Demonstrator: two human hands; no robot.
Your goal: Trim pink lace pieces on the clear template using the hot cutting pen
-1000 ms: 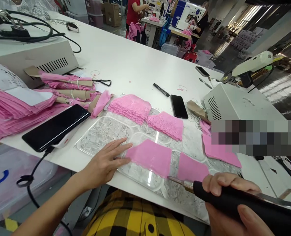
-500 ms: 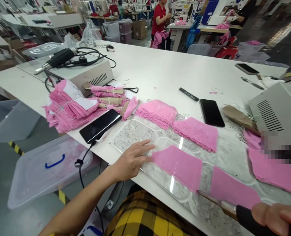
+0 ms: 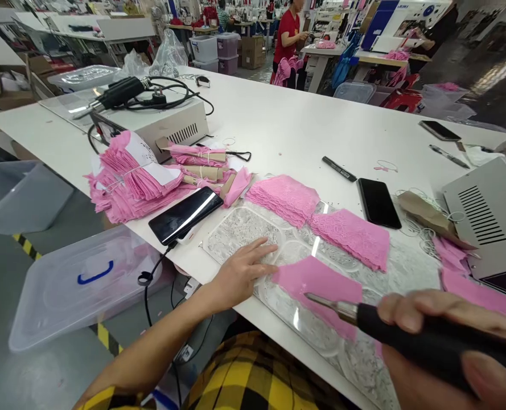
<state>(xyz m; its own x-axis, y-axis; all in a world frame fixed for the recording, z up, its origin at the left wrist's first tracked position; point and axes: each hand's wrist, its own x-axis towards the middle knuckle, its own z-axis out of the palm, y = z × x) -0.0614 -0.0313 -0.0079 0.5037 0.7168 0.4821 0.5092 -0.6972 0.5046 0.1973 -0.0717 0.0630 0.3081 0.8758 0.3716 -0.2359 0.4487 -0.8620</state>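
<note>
My left hand [image 3: 243, 272] lies with fingers spread on a clear plastic template [image 3: 225, 234], a fingertip at the left corner of a pink fabric piece [image 3: 306, 277]. My right hand [image 3: 432, 319] is closed round the black handle of a soldering-iron-like tool [image 3: 389, 330] with a pointed metal tip. In the view, that tip overlaps the fabric piece; whether it touches cannot be told. Beyond the template's middle lie two stacks of pink lace-edged pieces, the left stack [image 3: 283, 197] and the right stack [image 3: 355, 234]. The right hand hides most of another pink piece.
Phones lie left [image 3: 185, 215] and right [image 3: 378, 203], beside a marker [image 3: 338, 169]. Tied pink bundles [image 3: 133, 179] sit by a grey box [image 3: 167, 128] with a corded tool [image 3: 122, 94] on it. Another grey box [image 3: 487, 216] stands right. A person in red [image 3: 287, 37] works beyond.
My right hand has lifted the tool from the fabric's lower right corner, bringing its tip up and left over the piece. My left hand stays at the fabric's corner. The view has shifted slightly.
</note>
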